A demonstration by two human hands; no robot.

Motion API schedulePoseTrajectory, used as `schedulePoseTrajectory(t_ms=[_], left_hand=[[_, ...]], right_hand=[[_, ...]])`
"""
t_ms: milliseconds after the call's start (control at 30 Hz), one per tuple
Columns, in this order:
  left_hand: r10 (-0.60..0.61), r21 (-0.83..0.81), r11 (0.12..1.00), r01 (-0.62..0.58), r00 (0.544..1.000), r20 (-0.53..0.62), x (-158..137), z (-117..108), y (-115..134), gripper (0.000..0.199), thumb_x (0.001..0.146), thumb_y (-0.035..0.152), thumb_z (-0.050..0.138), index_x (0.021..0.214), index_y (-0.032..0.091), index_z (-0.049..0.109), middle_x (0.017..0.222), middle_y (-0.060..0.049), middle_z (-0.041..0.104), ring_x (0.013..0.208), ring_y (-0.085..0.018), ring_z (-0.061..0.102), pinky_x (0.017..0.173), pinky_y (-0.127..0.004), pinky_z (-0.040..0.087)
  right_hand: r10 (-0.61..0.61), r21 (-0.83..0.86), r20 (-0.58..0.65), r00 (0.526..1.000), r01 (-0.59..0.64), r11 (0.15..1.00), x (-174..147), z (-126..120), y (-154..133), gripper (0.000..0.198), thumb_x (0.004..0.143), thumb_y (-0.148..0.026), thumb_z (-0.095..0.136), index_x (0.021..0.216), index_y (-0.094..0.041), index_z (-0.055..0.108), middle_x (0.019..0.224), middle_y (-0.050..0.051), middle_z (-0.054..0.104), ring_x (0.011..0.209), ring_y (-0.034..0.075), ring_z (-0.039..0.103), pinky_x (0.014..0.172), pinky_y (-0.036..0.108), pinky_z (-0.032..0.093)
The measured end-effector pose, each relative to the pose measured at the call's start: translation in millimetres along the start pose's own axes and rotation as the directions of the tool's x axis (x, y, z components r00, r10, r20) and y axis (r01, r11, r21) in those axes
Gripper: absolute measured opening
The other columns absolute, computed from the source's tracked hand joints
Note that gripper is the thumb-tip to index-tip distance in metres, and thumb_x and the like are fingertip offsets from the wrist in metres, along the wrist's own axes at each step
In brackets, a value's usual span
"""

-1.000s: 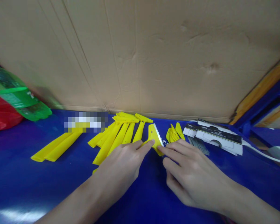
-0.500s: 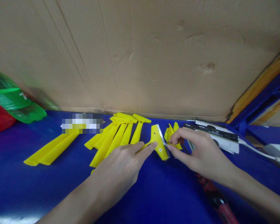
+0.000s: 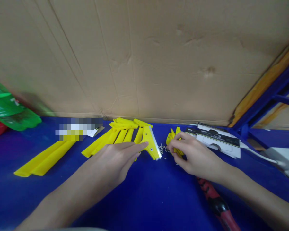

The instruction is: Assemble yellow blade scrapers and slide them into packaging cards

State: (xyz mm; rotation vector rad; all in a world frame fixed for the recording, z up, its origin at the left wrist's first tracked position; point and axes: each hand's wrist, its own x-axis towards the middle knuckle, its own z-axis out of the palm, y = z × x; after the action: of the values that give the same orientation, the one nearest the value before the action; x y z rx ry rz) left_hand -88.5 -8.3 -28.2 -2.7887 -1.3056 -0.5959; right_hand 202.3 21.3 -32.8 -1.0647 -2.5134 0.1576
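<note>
My left hand (image 3: pixel 113 162) is closed around the handle of a yellow scraper (image 3: pixel 148 146), whose head carries a silver blade along its right edge. One hole in the head shows a small metal ring or screw. Just right of the blade lies a heap of small screws (image 3: pixel 162 149). Over the right side of these screws, my right hand (image 3: pixel 197 155) has its thumb and fingers pinched together; what is between the fingertips is hidden. Small yellow plastic pieces (image 3: pixel 170 138) lie behind the right fingers. More yellow scraper handles (image 3: pixel 120 125) are piled behind my left hand.
Two yellow handles (image 3: pixel 45 157) lie at the left, their far ends blurred out. A red-and-black handled tool (image 3: pixel 219 205) lies below my right wrist. Black-and-white boxes (image 3: pixel 214 141) and a white device with a cable (image 3: pixel 284 160) are right. A green bottle (image 3: pixel 14 109) lies far left, before cardboard (image 3: pixel 144 64).
The scraper in my left hand has moved left and turned, away from my right fingertips. My right hand has left the blade edge and is at the screws, which now show.
</note>
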Motion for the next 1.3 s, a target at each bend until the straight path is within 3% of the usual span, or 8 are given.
schedulePoseTrajectory(t_ms=[200, 467, 633, 967, 1300], left_hand=[[0.058, 0.008, 0.998, -0.058, 0.998, 0.029, -1.1, 3.1, 1.5, 0.042, 0.103, 0.013, 0.053, 0.14, 0.028, 0.067, 0.123, -0.006, 0.08, 0.103, -0.023, 0.079, 0.096, -0.037, 0.063], [0.07, 0.002, 0.998, -0.07, 0.994, 0.079, -2.6, 5.7, 1.1, 0.045, 0.103, 0.013, 0.052, 0.142, 0.031, 0.066, 0.126, -0.006, 0.079, 0.098, -0.023, 0.08, 0.095, -0.038, 0.063], [0.083, 0.003, 0.997, -0.083, 0.997, 0.013, -4.8, 8.4, 2.4, 0.043, 0.103, 0.013, 0.051, 0.141, 0.029, 0.067, 0.12, -0.006, 0.081, 0.1, -0.022, 0.079, 0.095, -0.035, 0.062], [0.052, 0.056, 0.997, -0.056, 0.997, 0.063, -4.8, 5.5, 18.5, 0.046, 0.101, 0.008, 0.051, 0.137, 0.03, 0.068, 0.121, -0.006, 0.08, 0.103, -0.024, 0.078, 0.097, -0.039, 0.061], [0.094, 0.024, 0.995, -0.096, 0.992, 0.088, -5.7, 9.7, 13.4, 0.047, 0.1, 0.008, 0.052, 0.138, 0.031, 0.067, 0.122, -0.006, 0.08, 0.101, -0.022, 0.078, 0.095, -0.036, 0.062]], right_hand=[[-0.081, -0.08, -0.009, 0.997, 0.08, 0.994, 0.3, 6.2, -3.8, 0.018, 0.089, -0.001, 0.059, 0.086, -0.017, 0.067, 0.089, 0.01, 0.068, 0.088, 0.024, 0.061, 0.078, 0.037, 0.053], [-0.134, -0.026, 0.034, 0.99, 0.135, 0.99, 0.6, 6.0, -8.2, 0.019, 0.092, -0.002, 0.059, 0.085, -0.019, 0.065, 0.084, 0.006, 0.066, 0.082, 0.022, 0.06, 0.072, 0.033, 0.051], [-0.108, 0.034, 0.052, 0.993, 0.106, 0.994, 0.5, 0.6, -8.7, 0.021, 0.088, 0.001, 0.06, 0.085, -0.019, 0.064, 0.084, 0.005, 0.067, 0.081, 0.02, 0.06, 0.072, 0.031, 0.05], [-0.083, 0.011, 0.052, 0.995, 0.082, 0.997, 2.3, 6.6, -8.2, 0.019, 0.087, 0.0, 0.06, 0.081, -0.018, 0.064, 0.082, 0.006, 0.066, 0.081, 0.021, 0.06, 0.072, 0.032, 0.049], [-0.038, 0.045, 0.111, 0.993, 0.033, 0.998, 1.9, 4.6, -8.4, 0.024, 0.082, 0.003, 0.062, 0.078, -0.021, 0.057, 0.077, 0.001, 0.064, 0.077, 0.019, 0.057, 0.073, 0.031, 0.045]])
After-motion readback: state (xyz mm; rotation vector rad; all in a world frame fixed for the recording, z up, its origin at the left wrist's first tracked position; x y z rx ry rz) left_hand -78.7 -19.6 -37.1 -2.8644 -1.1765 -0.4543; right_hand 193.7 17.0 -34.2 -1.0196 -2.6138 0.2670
